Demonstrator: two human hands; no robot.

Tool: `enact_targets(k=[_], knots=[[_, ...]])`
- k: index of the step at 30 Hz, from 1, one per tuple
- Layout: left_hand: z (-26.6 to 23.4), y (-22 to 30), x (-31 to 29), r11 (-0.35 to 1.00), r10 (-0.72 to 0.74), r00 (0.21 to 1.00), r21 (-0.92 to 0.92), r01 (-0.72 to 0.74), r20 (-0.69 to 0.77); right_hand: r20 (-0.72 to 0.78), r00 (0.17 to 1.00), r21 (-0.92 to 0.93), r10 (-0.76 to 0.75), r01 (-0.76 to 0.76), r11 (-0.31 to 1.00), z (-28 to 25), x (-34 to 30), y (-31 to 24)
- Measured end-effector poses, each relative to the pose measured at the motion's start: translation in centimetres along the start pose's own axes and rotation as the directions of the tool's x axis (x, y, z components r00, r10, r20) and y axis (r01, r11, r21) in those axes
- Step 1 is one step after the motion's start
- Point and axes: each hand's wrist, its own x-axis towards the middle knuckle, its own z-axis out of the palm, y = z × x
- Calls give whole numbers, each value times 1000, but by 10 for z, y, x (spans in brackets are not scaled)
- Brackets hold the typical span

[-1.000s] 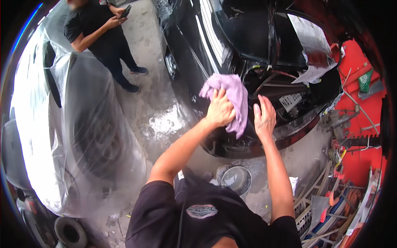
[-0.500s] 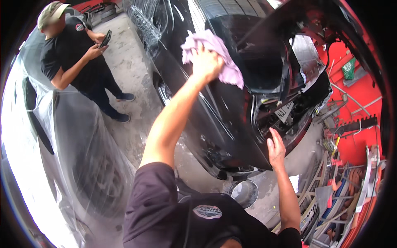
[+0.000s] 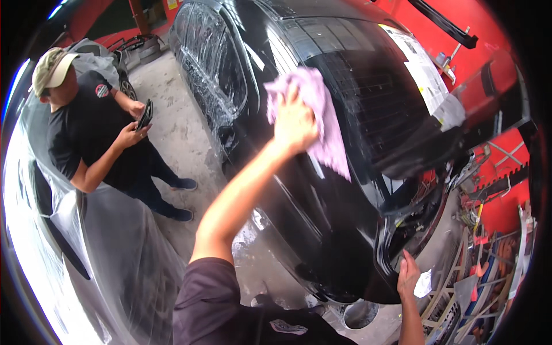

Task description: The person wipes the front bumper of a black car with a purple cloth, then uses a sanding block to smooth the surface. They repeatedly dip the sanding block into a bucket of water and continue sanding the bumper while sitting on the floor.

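Observation:
My left hand (image 3: 294, 123) is stretched out over the black car (image 3: 322, 236), closed on a lilac cloth (image 3: 330, 129). The cloth lies against the glossy rear side panel, beside the rear window, and one corner hangs toward me. Lower on the right, my right hand (image 3: 409, 277) is by the car's rear corner, close to the opening there. Its fingers are extended and no object shows in them; whether it touches the bodywork I cannot tell.
On the left, a person (image 3: 95, 123) in a cap holds a dark phone-like device (image 3: 146, 115). A plastic-covered car (image 3: 123, 253) stands beside them. A grey bucket (image 3: 361, 314) sits below the car's rear. Assorted parts (image 3: 460, 287) are stacked at right.
My view has shifted, showing more of the car's roof and rear window. My left hand and the cloth remain on the side panel; my right hand appears lower, still beside the rear corner.

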Motion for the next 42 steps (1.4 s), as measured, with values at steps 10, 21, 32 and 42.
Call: enact_targets(k=[10,21,32,42], knots=[[-3,-259,235,901,-136,945,359,243,-297,28,999,6,-15,15,1000,11,20,-10],[98,-49,-33,955,-291,901,-155,253,-322,36,997,-67,-63,65,996,15,11,8],[83,217,-327,819,-180,983,-548,169,33,-42,989,-57,-142,139,989,17,-3,22],[140,-130,-170,655,-744,659,-81,752,109,48,992,-59,-117,120,991,20,10,13]])
